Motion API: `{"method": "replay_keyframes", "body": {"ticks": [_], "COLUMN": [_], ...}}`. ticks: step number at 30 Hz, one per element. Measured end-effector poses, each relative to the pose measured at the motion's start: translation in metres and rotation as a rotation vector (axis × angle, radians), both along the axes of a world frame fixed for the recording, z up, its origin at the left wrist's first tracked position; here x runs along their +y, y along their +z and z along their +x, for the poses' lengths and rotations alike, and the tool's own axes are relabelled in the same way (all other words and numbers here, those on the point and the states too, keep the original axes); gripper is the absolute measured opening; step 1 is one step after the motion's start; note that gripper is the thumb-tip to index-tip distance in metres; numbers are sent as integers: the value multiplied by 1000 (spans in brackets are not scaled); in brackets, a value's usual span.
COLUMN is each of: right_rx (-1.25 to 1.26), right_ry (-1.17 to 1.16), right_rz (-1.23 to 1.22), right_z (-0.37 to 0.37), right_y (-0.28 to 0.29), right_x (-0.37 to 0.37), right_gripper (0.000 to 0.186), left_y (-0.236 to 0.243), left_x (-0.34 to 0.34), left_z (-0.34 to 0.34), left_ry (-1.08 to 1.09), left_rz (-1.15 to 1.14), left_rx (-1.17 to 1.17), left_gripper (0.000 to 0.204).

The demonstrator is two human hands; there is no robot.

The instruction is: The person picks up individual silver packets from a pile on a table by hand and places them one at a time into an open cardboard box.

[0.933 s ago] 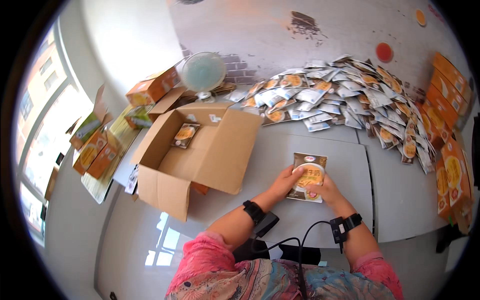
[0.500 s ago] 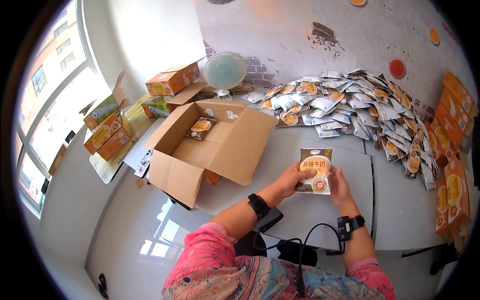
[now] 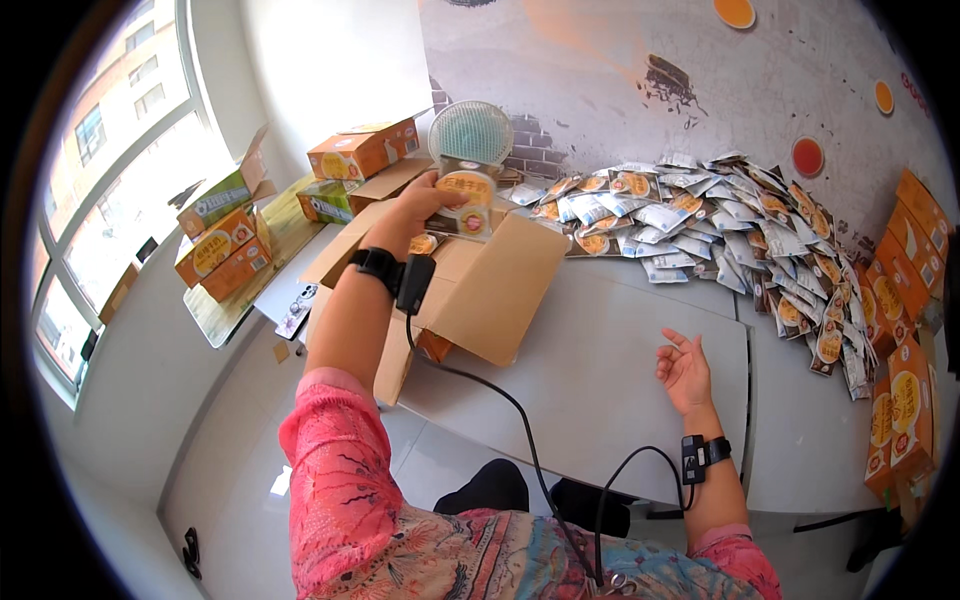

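Observation:
My left hand (image 3: 424,198) grips a brown-and-white pouch (image 3: 468,208) with a round orange picture on its front. It holds the pouch up over the far side of an open cardboard box (image 3: 492,292), whose flaps are folded outward. Inside the box, partly behind my wrist, lies a similar pouch (image 3: 424,244). My right hand (image 3: 684,372) is held above the grey table (image 3: 590,380), palm turned up, with loosely bent fingers apart and nothing in them. Both wrists carry black strapped devices joined to a cable.
A big heap of similar pouches (image 3: 690,225) covers the back right of the table. Orange cartons (image 3: 908,400) stand at the right edge. More cartons (image 3: 364,150) and a fan (image 3: 470,132) are behind the box. A phone (image 3: 298,312) lies left of it.
My left hand has carried the pouch from the front of the table up and left to above the box. The right hand has let go of it and stayed near its place.

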State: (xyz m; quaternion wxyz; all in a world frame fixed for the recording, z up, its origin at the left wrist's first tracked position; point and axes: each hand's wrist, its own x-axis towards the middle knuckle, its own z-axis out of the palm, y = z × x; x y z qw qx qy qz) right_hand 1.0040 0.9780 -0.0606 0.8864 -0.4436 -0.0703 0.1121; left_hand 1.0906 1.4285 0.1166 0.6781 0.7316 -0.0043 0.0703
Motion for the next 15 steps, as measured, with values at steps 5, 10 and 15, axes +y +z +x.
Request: {"method": "replay_keyframes", "body": {"ticks": [5, 10, 15], "right_rx": [1, -6, 3], "right_ry": [10, 4, -22], "right_rz": [-14, -20, -20], "right_z": [3, 6, 4], "right_y": [-3, -4, -3], "right_x": [-2, -1, -5], "right_gripper": [59, 59, 58], "left_y": [-60, -106, -116], "left_x": [67, 81, 54], "left_z": [54, 85, 101], "left_ry": [219, 178, 123], "left_rz": [651, 725, 574], "left_rx": [228, 355, 481], "left_gripper": [60, 65, 66]}}
